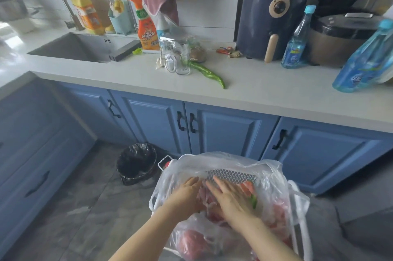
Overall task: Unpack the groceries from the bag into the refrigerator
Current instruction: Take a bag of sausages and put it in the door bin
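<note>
Both hands, left [188, 193] and right [230, 198], reach into the plastic bag [274, 177], grip unclear

2 bare hands, left hand [186, 193] and right hand [230, 197], reach into a clear plastic bag [274, 177] of groceries near a blue-cabinet kitchen counter [255, 92], where a green pepper [207, 72] lies beside glass jars [178, 63].

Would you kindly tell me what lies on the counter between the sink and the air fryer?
Head view: an orange spray bottle, clear glasses and a green pepper.
</note>
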`<control>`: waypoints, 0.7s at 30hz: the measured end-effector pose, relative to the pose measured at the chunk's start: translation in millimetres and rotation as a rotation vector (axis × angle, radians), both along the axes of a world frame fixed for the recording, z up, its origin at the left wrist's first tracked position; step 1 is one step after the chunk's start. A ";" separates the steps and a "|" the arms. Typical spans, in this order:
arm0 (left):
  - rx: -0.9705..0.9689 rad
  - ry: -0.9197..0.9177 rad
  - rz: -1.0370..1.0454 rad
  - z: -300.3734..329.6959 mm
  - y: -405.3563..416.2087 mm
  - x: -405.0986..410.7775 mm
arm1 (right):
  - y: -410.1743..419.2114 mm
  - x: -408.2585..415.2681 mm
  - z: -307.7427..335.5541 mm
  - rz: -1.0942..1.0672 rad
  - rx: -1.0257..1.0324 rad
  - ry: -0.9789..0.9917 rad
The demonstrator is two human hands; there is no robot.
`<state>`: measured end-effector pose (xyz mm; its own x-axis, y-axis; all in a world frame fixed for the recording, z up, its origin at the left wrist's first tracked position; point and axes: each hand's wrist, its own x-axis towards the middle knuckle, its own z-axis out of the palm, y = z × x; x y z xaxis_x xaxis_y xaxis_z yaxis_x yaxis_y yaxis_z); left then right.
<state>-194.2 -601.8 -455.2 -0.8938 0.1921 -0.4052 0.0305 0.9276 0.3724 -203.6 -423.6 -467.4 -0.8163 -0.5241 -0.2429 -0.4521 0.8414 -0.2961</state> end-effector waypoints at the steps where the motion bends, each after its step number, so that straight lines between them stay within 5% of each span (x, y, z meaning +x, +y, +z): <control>1: -0.024 -0.005 -0.024 -0.8 -3.5 4.1 | -2.8 -0.8 -6.4 0.028 -0.001 -0.018; 8: -0.123 -0.061 -0.045 -11.5 -28.7 22.3 | -14.2 7.9 -20.1 0.031 -0.117 -0.156; 21: -0.020 -0.026 -0.069 -4.3 8.7 5.2 | 64.0 22.7 -23.8 -0.377 -0.407 0.077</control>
